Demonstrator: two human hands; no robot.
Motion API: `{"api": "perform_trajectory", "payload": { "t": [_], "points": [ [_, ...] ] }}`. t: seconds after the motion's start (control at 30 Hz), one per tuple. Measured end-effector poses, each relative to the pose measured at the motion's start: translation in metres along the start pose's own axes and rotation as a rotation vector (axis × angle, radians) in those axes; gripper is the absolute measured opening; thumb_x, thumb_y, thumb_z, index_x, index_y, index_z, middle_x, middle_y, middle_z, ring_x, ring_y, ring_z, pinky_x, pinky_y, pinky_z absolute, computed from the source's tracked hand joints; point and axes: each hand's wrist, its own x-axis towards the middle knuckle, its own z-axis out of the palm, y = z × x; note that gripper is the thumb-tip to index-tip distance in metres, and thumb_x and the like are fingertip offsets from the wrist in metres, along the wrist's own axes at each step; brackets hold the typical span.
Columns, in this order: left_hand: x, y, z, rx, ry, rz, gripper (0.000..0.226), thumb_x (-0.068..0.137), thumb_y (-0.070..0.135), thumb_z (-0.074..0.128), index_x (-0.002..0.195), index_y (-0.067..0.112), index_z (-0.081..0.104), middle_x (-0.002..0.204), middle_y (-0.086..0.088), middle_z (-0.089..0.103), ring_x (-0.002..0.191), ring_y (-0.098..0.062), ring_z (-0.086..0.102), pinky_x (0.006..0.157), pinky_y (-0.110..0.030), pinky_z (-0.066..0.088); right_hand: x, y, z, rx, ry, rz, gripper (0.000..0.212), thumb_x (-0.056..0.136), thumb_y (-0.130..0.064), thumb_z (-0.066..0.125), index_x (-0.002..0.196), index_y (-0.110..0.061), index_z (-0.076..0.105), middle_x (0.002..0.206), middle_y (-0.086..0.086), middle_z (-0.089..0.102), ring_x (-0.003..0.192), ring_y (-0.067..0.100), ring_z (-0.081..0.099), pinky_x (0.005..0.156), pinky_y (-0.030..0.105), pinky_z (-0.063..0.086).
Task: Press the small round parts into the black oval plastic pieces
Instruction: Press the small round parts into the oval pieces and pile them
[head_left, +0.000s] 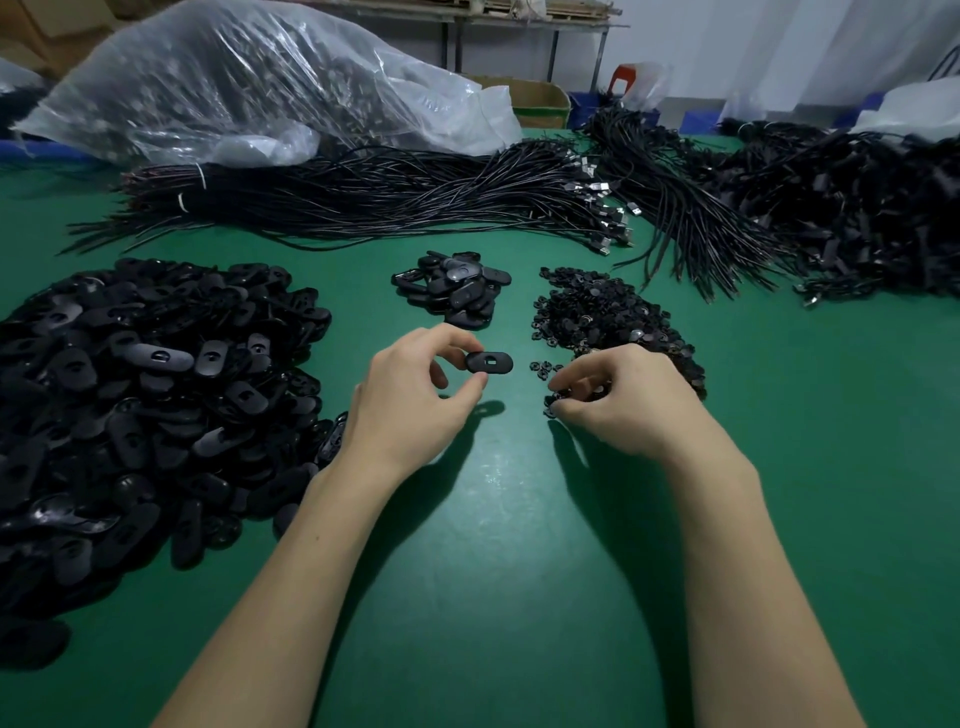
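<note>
My left hand (410, 395) pinches one black oval plastic piece (491, 362) by its left end and holds it flat above the green table, its square hole facing up. My right hand (618, 397) reaches down with curled fingers onto the near edge of the heap of small round parts (608, 317), its fingertips on a few of them (558, 400). A big pile of loose oval pieces (145, 395) lies at the left. A smaller pile of oval pieces (454, 286) sits just beyond my hands.
Bundles of black cables (389, 197) stretch across the back of the green table (493, 545), with a tangled cable heap (841, 208) at the right. A large clear plastic bag (249, 83) lies at the back left, a cardboard box (540, 104) behind it.
</note>
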Motion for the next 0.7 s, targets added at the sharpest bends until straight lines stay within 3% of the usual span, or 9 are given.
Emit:
{"api": "perform_trajectory", "payload": {
  "t": [0.1, 0.33, 0.53, 0.7],
  "points": [
    [-0.0002, 0.0000, -0.0002, -0.003, -0.004, 0.001, 0.017, 0.088, 0.032, 0.075, 0.102, 0.038, 0.067, 0.096, 0.019, 0.068, 0.086, -0.010, 0.062, 0.081, -0.043, 0.056, 0.0014, -0.0008, 0.0062, -0.028, 0.064, 0.020, 0.008, 0.089, -0.041, 0.076, 0.096, -0.041, 0.079, 0.090, -0.019, 0.068, 0.093, 0.011, 0.063, 0.081, 0.031, 0.053],
    [-0.0002, 0.0006, 0.0002, -0.006, -0.008, 0.006, 0.016, 0.087, 0.033, 0.075, 0.100, 0.039, 0.066, 0.094, 0.019, 0.067, 0.084, -0.008, 0.061, 0.080, -0.043, 0.056, 0.0035, 0.0003, 0.0095, -0.059, 0.052, 0.016, 0.005, 0.090, -0.042, 0.074, 0.089, -0.045, 0.077, 0.091, -0.018, 0.069, 0.094, 0.011, 0.063, 0.079, 0.031, 0.053],
    [-0.0001, 0.0007, -0.0013, -0.005, -0.013, -0.002, 0.015, 0.088, 0.033, 0.074, 0.100, 0.039, 0.067, 0.094, 0.019, 0.067, 0.084, -0.006, 0.061, 0.079, -0.041, 0.056, 0.0034, 0.0018, 0.0078, 0.002, 0.032, -0.016, 0.017, 0.092, -0.031, 0.066, 0.094, -0.045, 0.076, 0.083, -0.018, 0.066, 0.082, 0.006, 0.060, 0.074, 0.029, 0.049],
    [0.0005, 0.0009, -0.0015, -0.004, -0.014, 0.002, 0.015, 0.089, 0.033, 0.074, 0.101, 0.037, 0.067, 0.094, 0.018, 0.067, 0.083, -0.008, 0.061, 0.078, -0.042, 0.056, 0.0023, -0.0010, 0.0066, -0.015, -0.007, -0.010, 0.008, 0.086, -0.043, 0.077, 0.094, -0.044, 0.077, 0.081, -0.015, 0.067, 0.078, 0.003, 0.061, 0.067, 0.026, 0.046]
  ]
}}
